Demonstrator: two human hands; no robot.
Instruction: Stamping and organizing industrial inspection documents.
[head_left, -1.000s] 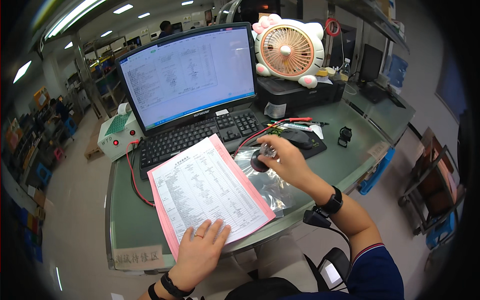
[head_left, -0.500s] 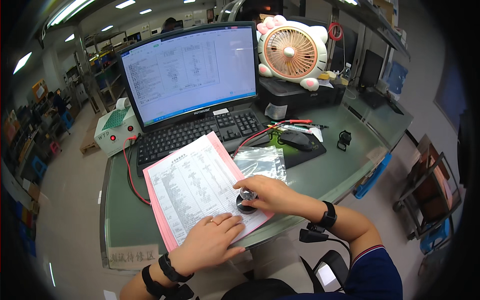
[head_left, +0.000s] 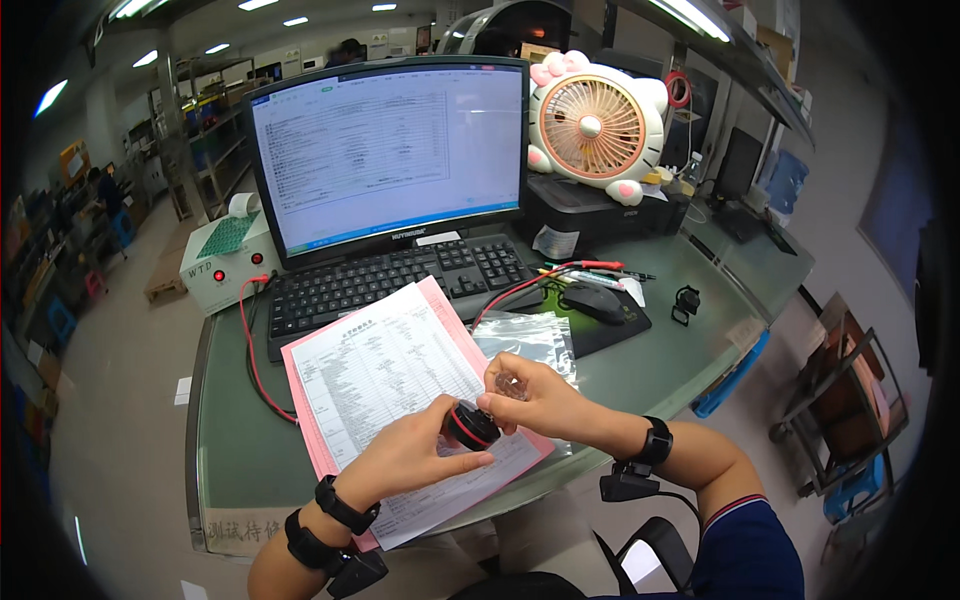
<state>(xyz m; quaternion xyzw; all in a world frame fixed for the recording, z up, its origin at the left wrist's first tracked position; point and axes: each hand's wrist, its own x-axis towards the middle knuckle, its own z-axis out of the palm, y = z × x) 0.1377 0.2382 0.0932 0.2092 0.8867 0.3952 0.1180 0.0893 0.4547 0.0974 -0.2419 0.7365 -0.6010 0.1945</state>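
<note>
Above the lower part of the printed form (head_left: 370, 355) a round hand stamp (head_left: 472, 428) is tilted between my hands. Its clear knob (head_left: 511, 386) is pinched in the fingers of my right hand (head_left: 548, 400). My left hand (head_left: 400, 452) grips the black round end, which has a red band around it; whether this end is a separate cap I cannot tell. The form lies on top of pink sheets (head_left: 468, 345), slanted on the desk. A clear plastic bag (head_left: 540, 338) lies flat just beyond my right hand.
Behind the papers stand a keyboard (head_left: 400, 283) and a monitor (head_left: 390, 150). A white box (head_left: 230, 262) with a red lead is on the left. Toward the right are a mouse (head_left: 592, 302), pens, a small black device (head_left: 685, 304), and a fan (head_left: 592, 125) on a printer (head_left: 600, 215).
The stamp has lifted off the form and tipped over. My left hand has left the paper, come up to the right and taken hold of the stamp's black end.
</note>
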